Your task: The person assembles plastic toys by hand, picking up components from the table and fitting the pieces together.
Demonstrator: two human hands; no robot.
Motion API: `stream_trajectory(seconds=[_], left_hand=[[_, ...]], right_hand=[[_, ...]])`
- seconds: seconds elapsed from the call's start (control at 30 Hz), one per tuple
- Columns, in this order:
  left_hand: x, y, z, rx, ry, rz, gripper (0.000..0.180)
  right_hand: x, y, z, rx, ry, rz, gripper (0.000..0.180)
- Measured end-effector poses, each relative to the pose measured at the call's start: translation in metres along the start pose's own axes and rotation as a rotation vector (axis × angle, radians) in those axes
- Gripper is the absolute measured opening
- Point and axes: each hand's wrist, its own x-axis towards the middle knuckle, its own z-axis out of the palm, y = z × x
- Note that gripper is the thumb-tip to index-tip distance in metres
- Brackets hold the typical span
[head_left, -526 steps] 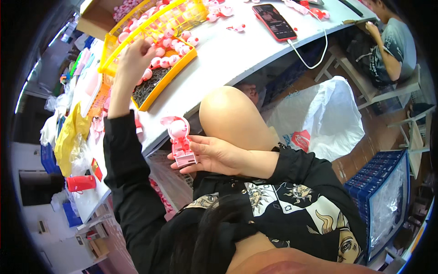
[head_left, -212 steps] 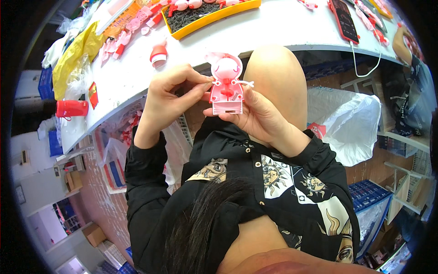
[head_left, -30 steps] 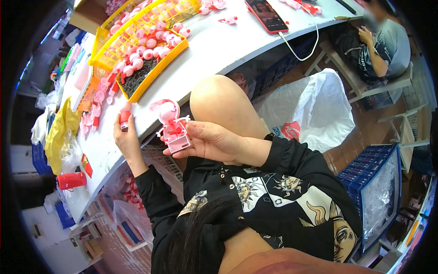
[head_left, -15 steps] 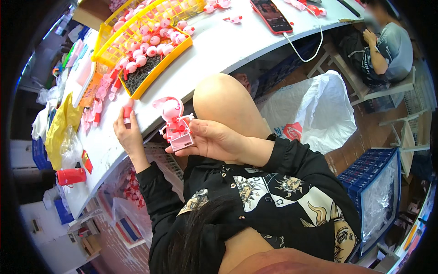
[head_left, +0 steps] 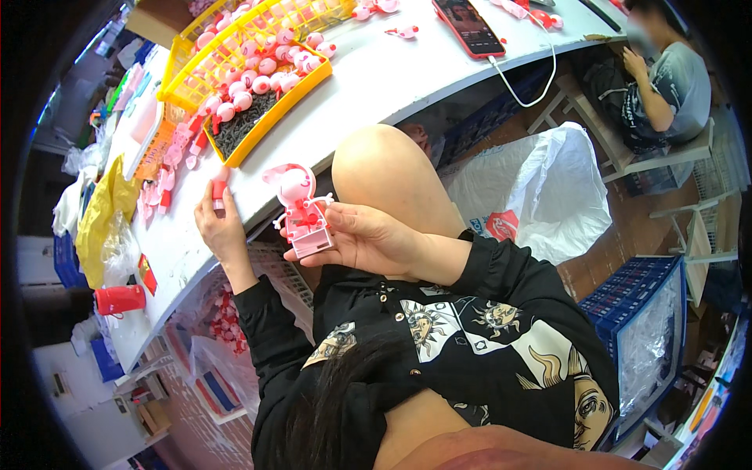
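Observation:
My right hand (head_left: 368,241) holds up a pink toy figure (head_left: 296,196). The figure has a round head, a looped outline around it, thin white arms and a boxy pink base. My fingers lie beneath the base and my thumb presses its side. At the table's near edge, my left hand (head_left: 221,227) closes its fingertips on a small pink-and-red plastic piece (head_left: 219,193), whose far end points away from me. Part of that piece is hidden by the fingers.
A yellow basket (head_left: 274,117) of pink heads and small black parts stands on the white table (head_left: 376,86). Pink pieces (head_left: 166,178) lie left of it. A phone (head_left: 468,28) with a white cable lies farther right. Beyond sits a co-worker (head_left: 666,86). A white plastic bag (head_left: 560,188) is beside my knee.

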Motion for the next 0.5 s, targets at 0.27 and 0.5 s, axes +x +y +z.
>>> stream_trajectory(seconds=[0.27,0.5], left_hand=[[-0.0007,0.0001,0.0007,0.025,0.003,-0.003,0.035],[-0.0008,-0.0035,0.0023,0.041,0.031,0.04,0.034]], right_hand=[[0.0008,-0.0014,0.0021,0.096,0.013,0.013,0.04],[0.001,-0.0005,0.0006,0.094,0.008,0.013,0.04]])
